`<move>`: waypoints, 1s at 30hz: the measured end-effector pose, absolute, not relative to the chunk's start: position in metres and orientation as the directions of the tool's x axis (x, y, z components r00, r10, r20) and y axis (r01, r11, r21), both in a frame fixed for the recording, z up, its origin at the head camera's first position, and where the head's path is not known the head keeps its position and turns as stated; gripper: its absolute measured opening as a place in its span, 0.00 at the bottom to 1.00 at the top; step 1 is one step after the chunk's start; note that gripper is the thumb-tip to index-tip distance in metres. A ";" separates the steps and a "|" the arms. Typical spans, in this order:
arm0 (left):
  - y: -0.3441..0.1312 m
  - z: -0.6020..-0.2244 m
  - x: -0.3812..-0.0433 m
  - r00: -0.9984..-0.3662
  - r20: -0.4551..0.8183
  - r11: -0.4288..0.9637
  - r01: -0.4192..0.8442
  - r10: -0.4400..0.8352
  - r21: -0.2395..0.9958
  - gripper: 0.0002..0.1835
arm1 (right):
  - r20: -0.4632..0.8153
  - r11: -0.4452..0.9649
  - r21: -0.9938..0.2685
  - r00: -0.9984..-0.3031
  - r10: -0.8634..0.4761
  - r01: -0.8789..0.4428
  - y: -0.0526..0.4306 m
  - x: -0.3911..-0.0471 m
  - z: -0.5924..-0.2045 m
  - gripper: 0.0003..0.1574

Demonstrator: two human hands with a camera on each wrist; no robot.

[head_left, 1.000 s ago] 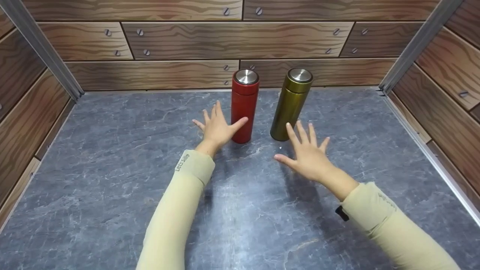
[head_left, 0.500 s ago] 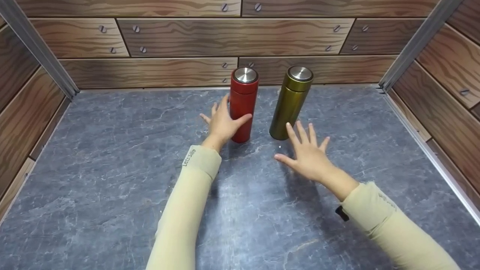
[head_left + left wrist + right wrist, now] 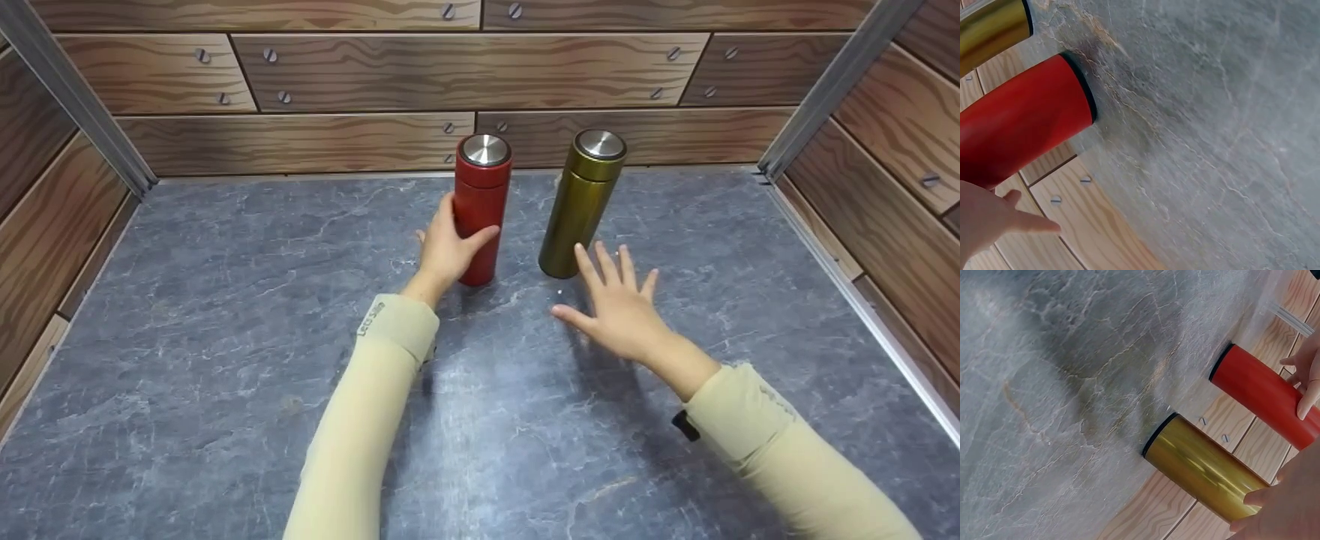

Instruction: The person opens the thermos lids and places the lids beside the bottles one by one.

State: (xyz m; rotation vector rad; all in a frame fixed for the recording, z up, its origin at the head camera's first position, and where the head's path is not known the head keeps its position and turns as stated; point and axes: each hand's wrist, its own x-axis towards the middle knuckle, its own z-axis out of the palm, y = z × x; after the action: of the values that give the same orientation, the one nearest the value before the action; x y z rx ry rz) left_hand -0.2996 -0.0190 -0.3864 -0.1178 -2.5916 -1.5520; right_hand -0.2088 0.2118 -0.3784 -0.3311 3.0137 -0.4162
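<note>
A red thermos (image 3: 481, 206) with a shiny steel-topped lid stands on the grey marbled table. My left hand (image 3: 445, 253) grips it from the left, thumb across the front and fingers partly hidden behind it. To its right stands a gold-green thermos (image 3: 579, 214) of the same shape, leaning slightly in the head view. Near its lower right side my right hand (image 3: 622, 319) is spread, fingers straight and holding nothing. The right wrist view shows the lower parts of the gold thermos (image 3: 1202, 467) and the red thermos (image 3: 1266, 394).
Wood-patterned panels (image 3: 465, 71) wall the table at the back and both sides. Grey metal strips (image 3: 817, 86) run up the corners. The marbled tabletop (image 3: 225, 375) stretches forward and to both sides of the bottles.
My left hand has moved right and closed round the red thermos, which has shifted slightly left. My right hand and the gold-green thermos have stayed nearly still.
</note>
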 end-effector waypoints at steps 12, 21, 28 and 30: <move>-0.050 -0.384 -0.289 -0.976 0.206 0.298 0.219 0.073 0.929 0.35 | 0.021 0.901 -0.344 -0.962 -0.274 -0.264 0.213 -0.211 -0.378 0.53; -0.075 -0.377 -0.277 -0.976 0.205 0.344 0.220 0.079 0.913 0.34 | 0.029 0.872 -0.408 -0.959 -0.283 -0.269 0.213 -0.212 -0.378 0.50; -0.084 -0.371 -0.263 -0.964 0.224 0.395 0.263 0.144 0.880 0.34 | 0.017 0.833 -0.482 -0.953 -0.303 -0.273 0.209 -0.213 -0.376 0.48; -0.086 -0.369 -0.260 -0.962 0.224 0.401 0.270 0.159 0.875 0.33 | 0.010 0.822 -0.500 -0.951 -0.308 -0.271 0.208 -0.213 -0.375 0.47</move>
State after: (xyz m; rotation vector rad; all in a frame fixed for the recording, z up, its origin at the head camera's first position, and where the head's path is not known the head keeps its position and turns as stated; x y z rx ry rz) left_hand -0.2602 -0.0860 -0.3694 -0.3901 -2.5403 -1.6182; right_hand -0.2131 0.2084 -0.3749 -0.4660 2.9307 -0.7887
